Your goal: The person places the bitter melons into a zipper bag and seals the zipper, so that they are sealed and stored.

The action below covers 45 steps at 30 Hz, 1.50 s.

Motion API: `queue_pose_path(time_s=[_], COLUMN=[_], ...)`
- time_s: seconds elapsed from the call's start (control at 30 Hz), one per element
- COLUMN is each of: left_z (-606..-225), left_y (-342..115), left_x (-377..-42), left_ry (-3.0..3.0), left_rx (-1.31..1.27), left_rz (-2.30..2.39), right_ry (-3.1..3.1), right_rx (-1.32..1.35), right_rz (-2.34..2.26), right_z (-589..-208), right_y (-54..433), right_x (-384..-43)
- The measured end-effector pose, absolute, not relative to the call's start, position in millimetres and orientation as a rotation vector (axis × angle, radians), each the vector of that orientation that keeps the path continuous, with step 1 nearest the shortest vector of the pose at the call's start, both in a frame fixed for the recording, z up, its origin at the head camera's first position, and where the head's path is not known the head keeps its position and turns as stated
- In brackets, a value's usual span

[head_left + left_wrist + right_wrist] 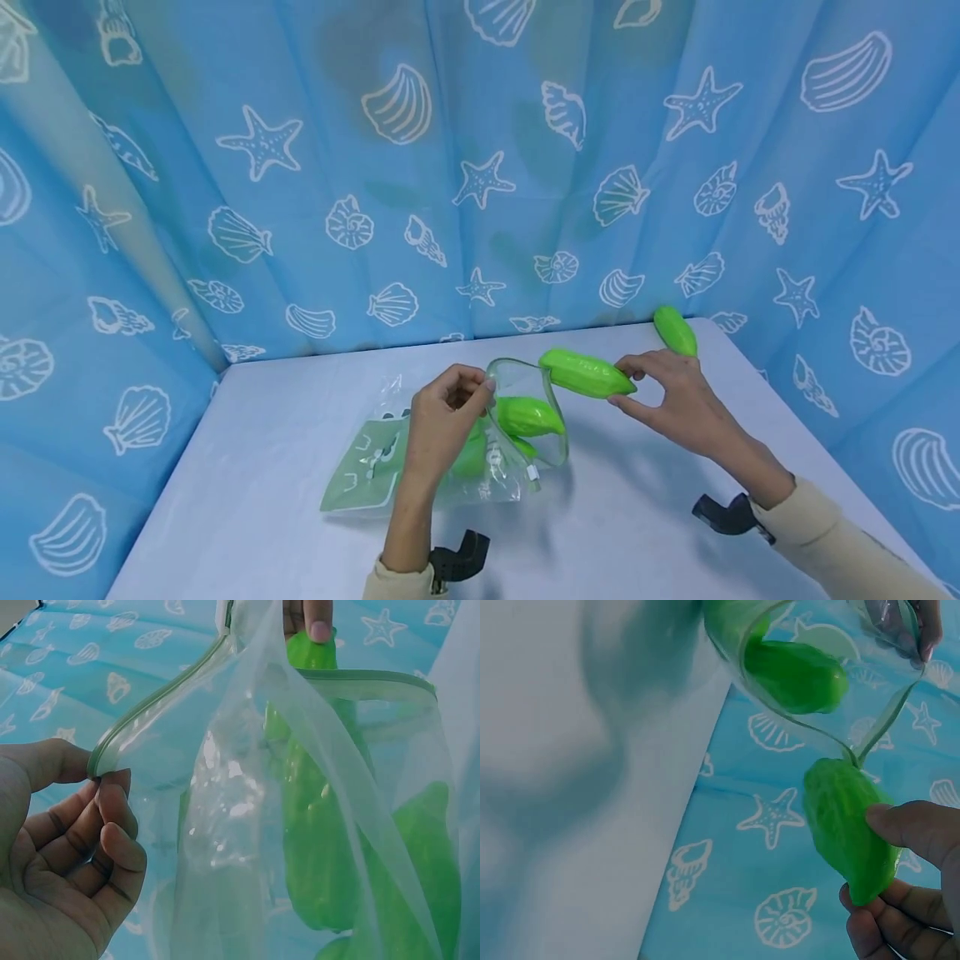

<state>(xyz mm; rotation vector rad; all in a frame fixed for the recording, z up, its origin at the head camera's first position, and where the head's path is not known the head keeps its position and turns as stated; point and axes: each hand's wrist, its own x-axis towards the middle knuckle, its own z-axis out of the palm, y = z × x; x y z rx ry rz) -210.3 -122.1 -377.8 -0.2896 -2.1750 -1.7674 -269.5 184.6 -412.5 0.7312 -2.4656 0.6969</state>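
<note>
A clear zip bag (pixel 504 483) with a green zip edge lies on its side, its mouth held wide toward the right. My left hand (pixel 444 425) pinches the bag's rim between thumb and fingertips, as the left wrist view also shows. Inside are green ridged vegetables (pixel 528 416), which look like glossy toy bitter melons. With my right hand (pixel 686 404) I pinch the pointed end of another bitter melon (pixel 585 374). Its far end is at the edge of the bag's mouth; in the right wrist view this bitter melon (pixel 847 825) appears just outside the rim.
One more green bitter melon (pixel 675 331) lies at the back right corner of the white table (pixel 255 467), behind my right hand. A blue curtain (pixel 450 183) with shell and starfish prints hangs around the table's back and sides. A zip slider (pixel 533 473) hangs at the bag's lower rim.
</note>
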Motion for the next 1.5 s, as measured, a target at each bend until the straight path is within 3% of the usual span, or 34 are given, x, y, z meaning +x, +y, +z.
queue_pose_path(time_s=[0.2,0.57,0.83,1.2,1.5], left_z=[-398,-400,-368,-365,-394], left_y=[-124,-125,-120,-120,-124], left_x=[-220,-221,-202,-204,-223], left_ry=[-2.158,-2.123,-2.143,-2.132,-2.151], left_rx=[-0.308,-0.375,-0.327,-0.349,-0.351], left_rz=[-1.800,-1.788,-1.790,-1.782,-1.782], right_ry=[-2.461,-2.378,-2.332,-2.298,-2.369], right_rx=[0.739,0.706,0.697,0.849,0.927], right_rz=[0.689,0.718,0.765,0.826,0.824], right_z=[-410,-398,-392,-391,-403], right_y=[185,191,193,183,159], right_x=[-261,-255,-251,-247,-248])
